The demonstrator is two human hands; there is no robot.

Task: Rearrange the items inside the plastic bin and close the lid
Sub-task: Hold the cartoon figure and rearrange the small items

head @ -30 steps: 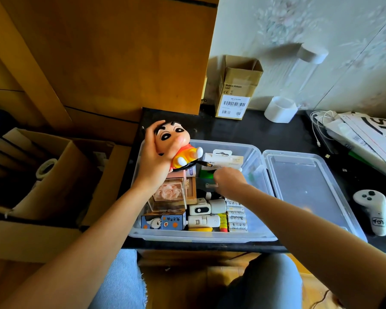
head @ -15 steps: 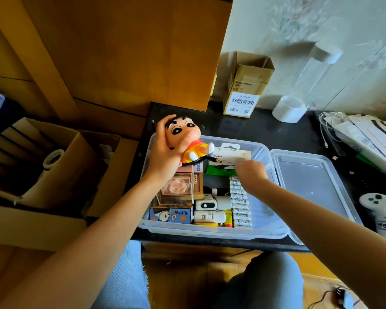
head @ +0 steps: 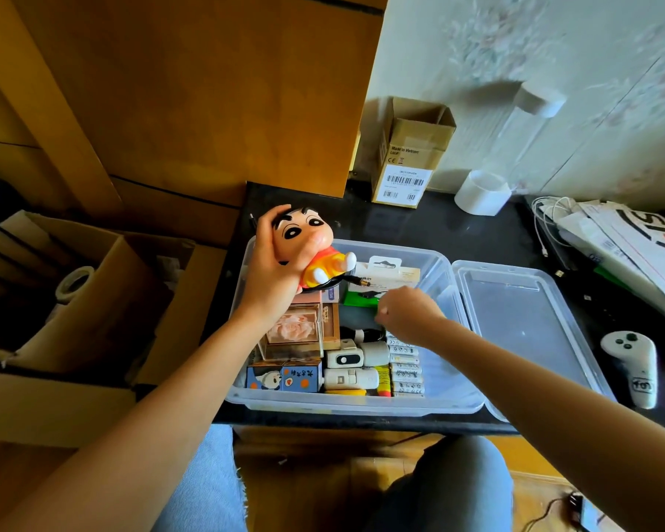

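Left hand [head: 271, 272]: wrapped round a cartoon figure [head: 311, 247], fingers curled over the back of its head, thumb under the chin; held tilted above the far-left corner of the plastic bin [head: 358, 407]. Black cable [head: 342, 281] with a brass tip trailing from under the figure.

Right hand [head: 409, 314]: fingers curled, poised over the middle of the bin, just above a green packet [head: 358, 299]; whether anything is pinched cannot be told.

Plastic bin: clear, lid off, on the near edge of a black desk [head: 419, 224].

Contents, left side: clear case with a pink rose [head: 294, 328]; in front of it a blue printed box [head: 285, 378].

Contents, middle: two white gadgets [head: 348, 368], one behind the other; to their right a row of white batteries [head: 406, 368].

Contents, far wall: white carded package [head: 390, 272], upright.

Lid [head: 523, 324]: clear, lying flat just right of the bin, touching its side.

Desk, right: white controller [head: 634, 368] near the lid; white cables [head: 549, 213] and papers [head: 630, 247] beyond.

Desk, rear: open cardboard box [head: 407, 155], upright against the wall; white tape roll [head: 482, 192] beside it.

Floor, left: large cardboard carton [head: 73, 301].
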